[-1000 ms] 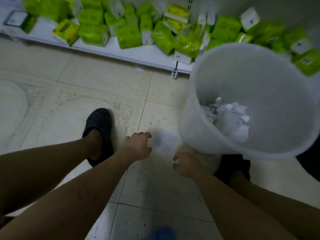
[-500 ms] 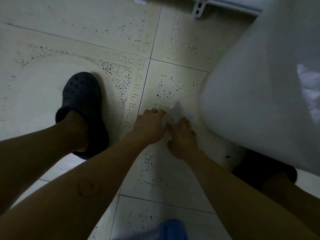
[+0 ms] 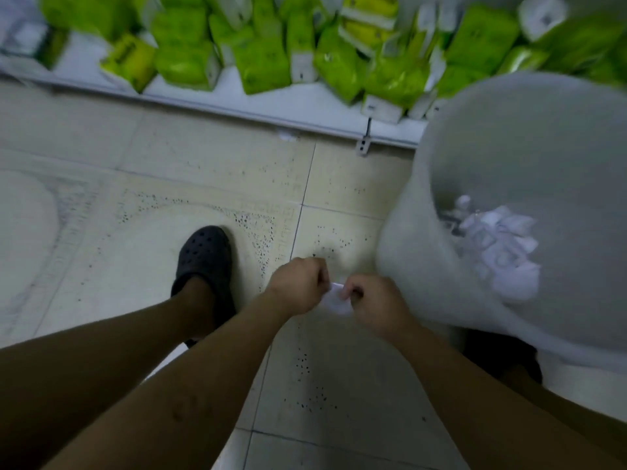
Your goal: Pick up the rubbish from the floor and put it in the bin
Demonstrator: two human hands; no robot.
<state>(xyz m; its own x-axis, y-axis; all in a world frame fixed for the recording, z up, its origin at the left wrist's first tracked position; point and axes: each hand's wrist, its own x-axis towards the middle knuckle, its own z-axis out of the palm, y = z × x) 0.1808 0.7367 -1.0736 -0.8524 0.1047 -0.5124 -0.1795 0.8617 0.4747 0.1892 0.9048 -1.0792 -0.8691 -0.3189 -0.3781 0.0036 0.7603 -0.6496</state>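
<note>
The bin point(image 3: 424, 252), a round tub of smooth, translucent white plastic, stands at right on the speckled, glossy tile floor point(image 3: 135, 184), with crumpled white paper point(image 3: 498, 252) heaped inside. Just left of it, the rubbish point(image 3: 334, 301), a small soft white scrap, is pinched between left hand point(image 3: 298, 286) and right hand point(image 3: 376, 305), each grip closed on it.

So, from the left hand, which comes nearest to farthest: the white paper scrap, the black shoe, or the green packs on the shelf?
1. White paper scrap: pinched at the left hand, on its right.
2. Black shoe: on the floor to its left.
3. Green packs: on the shelf ahead, farthest.
</note>
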